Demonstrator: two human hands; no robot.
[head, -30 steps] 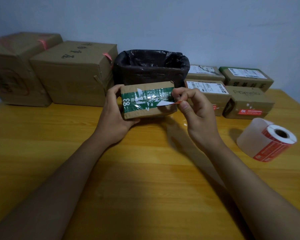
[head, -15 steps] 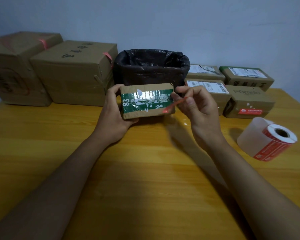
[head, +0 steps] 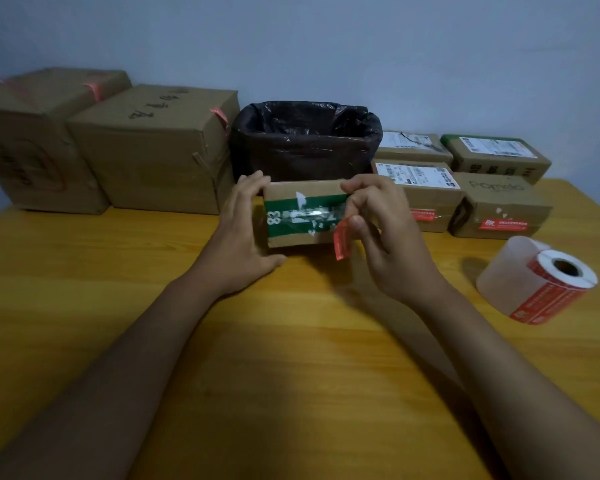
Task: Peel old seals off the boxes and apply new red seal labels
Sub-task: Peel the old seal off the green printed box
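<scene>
Nearest to me, my two forearms run up the wooden table (head: pixel 291 358) toward the small box (head: pixel 302 216), which I take as my landmark. It stands on its long side on the table, green-taped face tilted toward the camera, I judge so that the seal area stays in plain sight.

My left hand (head: pixel 238 244) braces the box's left end, thumb along its lower edge and fingers over the top corner, clamped on it to keep it from sliding under the pull. At the box's right end my right hand (head: pixel 392 237) pinches a red seal strip (head: pixel 342 242), which hangs from the fingertips by the lower right corner. Whether its far end is free of the cardboard I cannot tell; my fingers cover it.

Right of the box, well apart, the label roll (head: pixel 541 282) lies on its side with the core facing me, handy for the new seal.

Just behind the box sits the black-lined bin (head: pixel 305 140), likely for the peeled scrap; its inside is too dark to read. Behind and right are four smaller parcels (head: pixel 499 206), two showing red labels. Behind and left stand two large cartons (head: pixel 153 150), the farther one cut off by the frame edge.
</scene>
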